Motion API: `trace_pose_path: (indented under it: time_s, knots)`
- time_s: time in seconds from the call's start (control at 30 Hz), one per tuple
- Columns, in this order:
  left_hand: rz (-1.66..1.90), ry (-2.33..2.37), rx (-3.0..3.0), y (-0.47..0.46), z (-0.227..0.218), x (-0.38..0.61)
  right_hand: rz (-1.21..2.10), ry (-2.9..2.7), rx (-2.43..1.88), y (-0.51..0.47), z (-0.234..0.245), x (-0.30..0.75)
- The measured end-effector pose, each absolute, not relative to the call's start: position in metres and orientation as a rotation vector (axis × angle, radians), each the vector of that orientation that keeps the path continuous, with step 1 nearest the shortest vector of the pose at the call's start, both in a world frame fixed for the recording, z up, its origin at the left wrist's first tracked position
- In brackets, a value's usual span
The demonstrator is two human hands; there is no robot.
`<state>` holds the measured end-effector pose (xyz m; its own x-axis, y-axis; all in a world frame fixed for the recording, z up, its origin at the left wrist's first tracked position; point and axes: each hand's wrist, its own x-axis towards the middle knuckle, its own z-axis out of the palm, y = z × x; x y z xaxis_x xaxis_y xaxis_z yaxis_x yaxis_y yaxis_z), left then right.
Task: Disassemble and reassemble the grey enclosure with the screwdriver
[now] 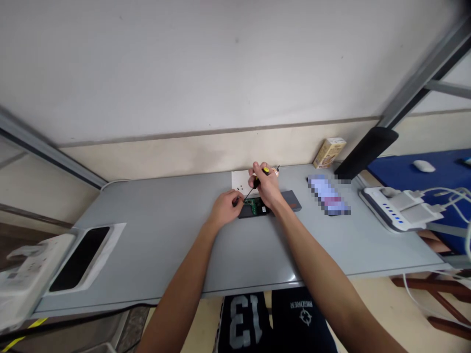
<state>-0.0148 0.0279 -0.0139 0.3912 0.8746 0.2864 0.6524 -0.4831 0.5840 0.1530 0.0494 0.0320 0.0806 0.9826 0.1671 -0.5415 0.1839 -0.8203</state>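
My right hand [265, 189] is closed round a small screwdriver [259, 179] with a black and yellow handle. Its thin shaft slants down to a green circuit board [253, 206] that lies in a flat dark case [253, 212] on the grey table [165, 235]. My left hand [225, 208] rests at the left end of the case, fingers pinched against it near the screwdriver's tip. A dark grey cover [292, 200] lies just right of the case. A white sheet [240, 180] with tiny dark specks lies behind my hands.
A phone with a lit screen [328, 196] lies to the right, a small yellow carton [329, 152] behind it by a black lamp base [364, 152]. A white charging hub [395, 208] with cables is far right. A black phone on white foam [83, 257] lies far left.
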Motion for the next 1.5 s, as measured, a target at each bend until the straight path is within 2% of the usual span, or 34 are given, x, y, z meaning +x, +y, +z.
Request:
trace_pose_path:
  time_s: [0.1, 0.3, 0.57, 0.83, 1.0, 1.23, 1.5]
  knots:
    - [0.803, 1.320, 2.270, 0.028, -0.014, -0.015, 1.237, -0.848, -0.708, 0.050, 0.031, 0.154]
    - [0.803, 1.361, 2.246, 0.028, -0.015, -0.014, 1.377, -0.834, -0.521, 0.051, 0.032, 0.155]
    - [0.822, 1.329, 2.261, 0.030, -0.018, -0.015, 1.182, -0.907, -0.661, 0.053, 0.024, 0.151]
    - [0.819, 1.325, 2.237, 0.030, -0.016, -0.016, 1.441, -0.703, -0.510, 0.056, 0.027, 0.159]
    - [0.817, 1.320, 2.225, 0.030, -0.017, -0.018, 1.344, -0.689, -0.648, 0.053, 0.027, 0.161]
    - [0.780, 1.347, 2.254, 0.029, -0.012, -0.016, 1.264, -0.825, -0.617, 0.054, 0.023, 0.152]
    - [0.730, 1.291, 2.280, 0.028, -0.007, -0.020, 1.364, -0.865, -0.613, 0.052, 0.027, 0.160]
